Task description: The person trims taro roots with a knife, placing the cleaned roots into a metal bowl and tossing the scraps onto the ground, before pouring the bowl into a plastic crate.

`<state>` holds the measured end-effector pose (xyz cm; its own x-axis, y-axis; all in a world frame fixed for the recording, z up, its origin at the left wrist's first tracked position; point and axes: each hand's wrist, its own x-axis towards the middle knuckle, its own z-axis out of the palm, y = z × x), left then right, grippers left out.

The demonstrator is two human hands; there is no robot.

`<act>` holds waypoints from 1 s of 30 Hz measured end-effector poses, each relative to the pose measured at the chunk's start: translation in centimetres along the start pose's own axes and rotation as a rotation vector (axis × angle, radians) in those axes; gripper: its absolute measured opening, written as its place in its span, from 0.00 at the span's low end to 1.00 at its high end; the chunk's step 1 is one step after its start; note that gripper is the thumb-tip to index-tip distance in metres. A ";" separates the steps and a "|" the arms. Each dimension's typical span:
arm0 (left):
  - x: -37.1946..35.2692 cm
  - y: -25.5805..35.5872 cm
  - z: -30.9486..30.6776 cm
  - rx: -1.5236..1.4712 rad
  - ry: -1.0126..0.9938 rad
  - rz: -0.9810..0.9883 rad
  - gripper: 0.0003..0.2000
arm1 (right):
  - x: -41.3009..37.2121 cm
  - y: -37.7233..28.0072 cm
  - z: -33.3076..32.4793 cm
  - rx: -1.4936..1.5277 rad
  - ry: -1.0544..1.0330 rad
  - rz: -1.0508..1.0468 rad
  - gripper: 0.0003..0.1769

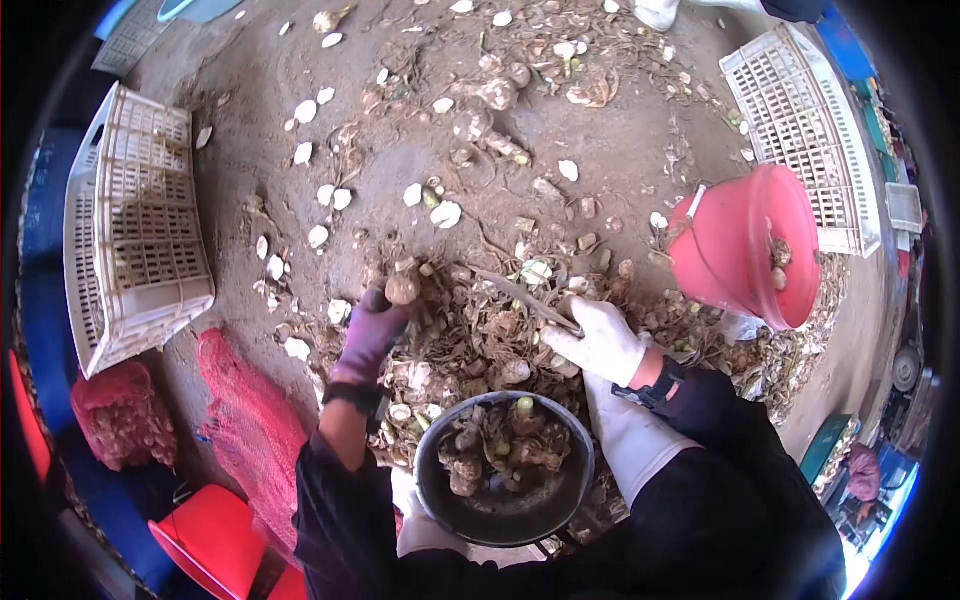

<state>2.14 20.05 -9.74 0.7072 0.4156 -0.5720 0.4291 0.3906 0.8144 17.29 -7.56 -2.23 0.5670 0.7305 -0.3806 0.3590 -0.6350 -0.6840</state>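
Note:
My left hand [370,338], in a purple glove, is closed on a knobbly brown root vegetable [403,289] that looks like taro. Rootlets hang from it above the littered ground. My right hand [602,342], in a white glove, grips a long-bladed knife [522,299]. Its blade points up and left toward the root vegetable, apart from it. Close to my body, between my forearms, a dark round basin [432,497] holds several similar root vegetables [532,448], one with a cut green stalk end. Peelings and trimmings [490,340] lie heaped beneath both hands.
A pink bucket [735,245] leans at right, before a white crate [800,130]. Another white crate [150,230] stands at left. Red mesh sacks [250,410] and a red container [215,540] lie lower left. White slices [446,214] and more roots [498,93] scatter across the dirt floor.

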 end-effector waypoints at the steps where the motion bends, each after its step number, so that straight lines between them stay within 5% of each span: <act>1: -0.9 1.1 0.0 -0.035 -0.113 -0.054 0.25 | 0.0 0.9 0.4 0.014 0.006 0.021 0.25; 8: -4.8 3.4 2.8 -0.351 -0.309 -0.037 0.29 | -0.2 1.4 -0.9 0.063 0.097 0.037 0.24; 12: -5.5 7.2 5.2 -0.205 -0.383 -0.045 0.27 | -0.3 1.3 -2.3 0.061 0.005 0.087 0.24; 20: -3.1 11.4 12.5 -0.171 -0.355 -0.038 0.24 | -0.7 4.1 -2.3 0.335 0.236 0.098 0.24; 30: -2.2 9.7 14.8 0.076 -0.427 -0.094 0.25 | -0.9 2.7 -5.3 0.204 0.223 -0.065 0.20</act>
<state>13.11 10.75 0.85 0.8252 -0.0020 -0.5649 0.5313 0.3424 0.7749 21.66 -11.26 -0.47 0.7048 0.6803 -0.2011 0.2565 -0.5086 -0.8219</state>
